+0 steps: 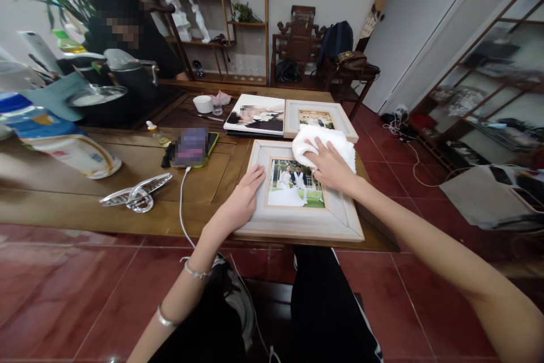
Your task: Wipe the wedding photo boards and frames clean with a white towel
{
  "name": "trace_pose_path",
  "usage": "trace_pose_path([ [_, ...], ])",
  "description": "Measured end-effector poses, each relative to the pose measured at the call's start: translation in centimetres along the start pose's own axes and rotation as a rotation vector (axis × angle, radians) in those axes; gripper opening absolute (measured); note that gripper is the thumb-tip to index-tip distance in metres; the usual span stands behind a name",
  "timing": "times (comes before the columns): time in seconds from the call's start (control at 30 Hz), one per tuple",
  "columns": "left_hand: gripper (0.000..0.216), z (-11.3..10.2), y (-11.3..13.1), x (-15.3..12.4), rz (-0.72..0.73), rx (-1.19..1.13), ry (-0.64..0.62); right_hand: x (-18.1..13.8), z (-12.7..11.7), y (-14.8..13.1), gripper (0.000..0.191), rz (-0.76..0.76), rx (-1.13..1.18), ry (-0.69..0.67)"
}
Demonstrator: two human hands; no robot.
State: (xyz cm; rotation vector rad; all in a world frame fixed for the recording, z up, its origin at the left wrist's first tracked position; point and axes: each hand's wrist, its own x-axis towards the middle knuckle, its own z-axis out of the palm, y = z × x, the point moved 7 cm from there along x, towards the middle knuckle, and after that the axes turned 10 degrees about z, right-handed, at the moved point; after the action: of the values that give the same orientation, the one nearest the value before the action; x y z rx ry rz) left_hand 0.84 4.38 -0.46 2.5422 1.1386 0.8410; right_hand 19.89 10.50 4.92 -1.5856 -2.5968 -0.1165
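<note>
A pale wooden picture frame [255, 221] lies flat near the table's front edge, with a photo of a couple [293, 187] in its middle. Along its left side rests my left hand [244, 199], fingers stretched out over the rim and open. My right hand [327, 165] presses a folded white cloth [325, 139] onto the frame's upper right part, its fingers bent over the cloth. The cloth covers that stretch of the frame and overlaps the near edge of a second picture frame [344, 119] behind. Beside that one sits a white-covered photo album [255, 114].
On the wooden table [170, 227] to the left are a phone [191, 148] on a white cable, a clear hair claw [138, 193], a blue-capped bottle [72, 148], a small dropper bottle [158, 135] and a white cup [203, 104]. Another person [127, 23] sits across the table.
</note>
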Motion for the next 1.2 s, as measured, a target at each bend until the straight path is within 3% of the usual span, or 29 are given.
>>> trace_pose_path([
  [0.13, 0.058, -0.1, 0.0, 0.0, -0.011, -0.025, 0.041, -0.9, 0.2, -1.6, 0.059, -0.063, -0.02, -0.104],
  [0.4, 0.057, -0.3, 0.2, 0.1, 0.016, 0.008, 0.065, -12.3, -3.0, -8.5, 0.06, -0.213, 0.181, -0.448],
  [0.5, 0.057, -0.2, 0.3, 0.1, 0.017, 0.016, 0.052, -14.5, -3.9, -10.6, 0.058, -0.287, 0.264, -0.513],
  [0.63, 0.055, -0.2, 0.3, 0.1, -0.008, 0.032, 0.029, -12.5, -2.5, -10.0, 0.062, -0.245, 0.269, -0.429],
  [0.77, 0.054, -0.1, 0.4, 0.0, -0.01, 0.031, 0.02, -6.7, -0.6, -5.9, 0.052, -0.089, 0.169, -0.196],
  [0.9, 0.054, -0.1, 0.4, 0.0, -0.001, 0.023, 0.035, -0.9, 0.0, -2.3, 0.051, 0.001, 0.079, 0.01],
  [1.03, 0.052, -0.2, 0.3, 0.1, -0.006, 0.024, 0.045, 1.6, 0.6, -2.3, 0.056, -0.032, -0.017, -0.015],
  [1.2, 0.052, -0.1, 0.2, 0.1, -0.014, 0.007, 0.044, -2.5, 0.4, -5.6, 0.057, -0.114, 0.019, -0.185],
])
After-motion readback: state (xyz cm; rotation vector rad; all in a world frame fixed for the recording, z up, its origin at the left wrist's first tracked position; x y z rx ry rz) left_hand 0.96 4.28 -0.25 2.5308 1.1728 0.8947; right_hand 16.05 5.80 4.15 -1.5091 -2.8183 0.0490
